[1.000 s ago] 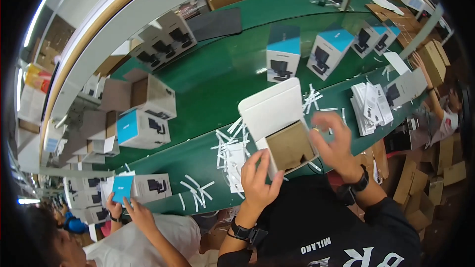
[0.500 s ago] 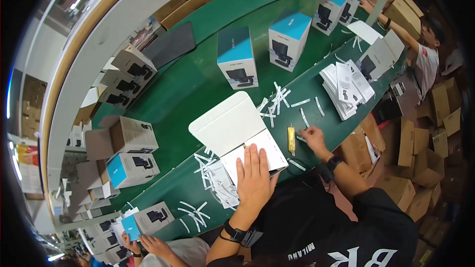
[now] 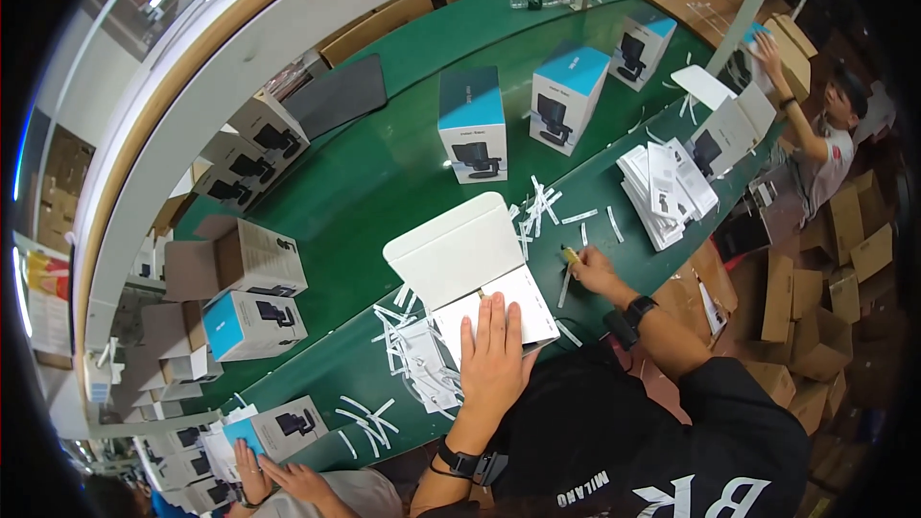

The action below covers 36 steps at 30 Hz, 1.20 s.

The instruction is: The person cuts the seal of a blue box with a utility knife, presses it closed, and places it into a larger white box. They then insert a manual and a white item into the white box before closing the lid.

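In front of me stands a white carton (image 3: 485, 331), its lid (image 3: 456, 245) folded up and back. My left hand (image 3: 491, 345) lies flat on the white surface inside its top, fingers stretched out. To the right, my right hand (image 3: 597, 273) is closed around a small yellow stick-shaped tool (image 3: 573, 256), most of which the fingers hide. White paper strips (image 3: 540, 206) lie loose on the green bench beyond this hand. More strips and printed sheets (image 3: 422, 355) are heaped left of the carton.
Closed blue-topped boxes (image 3: 472, 125) stand on the green conveyor belt (image 3: 355, 201). A stack of leaflets (image 3: 662, 192) sits at the right, near an open box (image 3: 734, 129). One co-worker's hands (image 3: 278, 475) hold a box at lower left; another person (image 3: 815, 134) works at far right.
My right hand has moved slightly left and picked up the yellow tool from the bench. My left hand stays on the carton. The far-right co-worker's arm has risen toward a blue-topped box.
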### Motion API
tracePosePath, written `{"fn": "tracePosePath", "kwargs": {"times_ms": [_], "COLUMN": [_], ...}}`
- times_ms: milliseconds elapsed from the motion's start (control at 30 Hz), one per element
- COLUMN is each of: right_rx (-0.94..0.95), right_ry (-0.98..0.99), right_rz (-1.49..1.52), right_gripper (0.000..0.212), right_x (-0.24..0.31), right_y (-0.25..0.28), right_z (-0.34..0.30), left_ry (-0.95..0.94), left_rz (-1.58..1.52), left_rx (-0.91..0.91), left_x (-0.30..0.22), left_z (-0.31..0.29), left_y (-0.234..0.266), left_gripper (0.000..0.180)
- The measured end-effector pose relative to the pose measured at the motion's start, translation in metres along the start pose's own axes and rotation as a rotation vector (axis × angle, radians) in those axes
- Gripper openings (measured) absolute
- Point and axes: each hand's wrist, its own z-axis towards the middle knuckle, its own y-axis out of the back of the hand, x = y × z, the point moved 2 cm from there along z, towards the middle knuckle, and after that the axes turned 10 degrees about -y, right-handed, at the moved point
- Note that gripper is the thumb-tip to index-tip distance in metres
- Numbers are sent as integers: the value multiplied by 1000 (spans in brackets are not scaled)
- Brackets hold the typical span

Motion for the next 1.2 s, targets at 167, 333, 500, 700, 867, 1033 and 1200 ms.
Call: {"fn": "tracePosePath", "kwargs": {"times_ms": [167,333,500,700,867,1033,1200], "right_rx": [289,230,77,119,207,195,11], "right_ry": [57,616,864,824,741,670,892], "right_rz": [541,139,57,72,130,163,-25], "right_gripper": [26,28,31,34,35,32,27], "right_x": [56,148,157,149,151,153,160], "right_y": [82,146,128,126,125,114,124], "right_z": [-51,-123,-114,-113,-118,-127,-141], "left_ry": [-66,-69,-79,-100,-105,-102,-102], "left_rz": [-59,-65,-63,-73,-67,-59,-75], "left_rx": [32,30,33,45,32,21,5], "left_x": [10,13,16,16,19,18,18], "left_z": [-11,-11,-11,-20,-20,-22,-25], "left_y": [1,7,8,10,9,11,14], "left_gripper": [78,77,77,77,78,78,76]}}
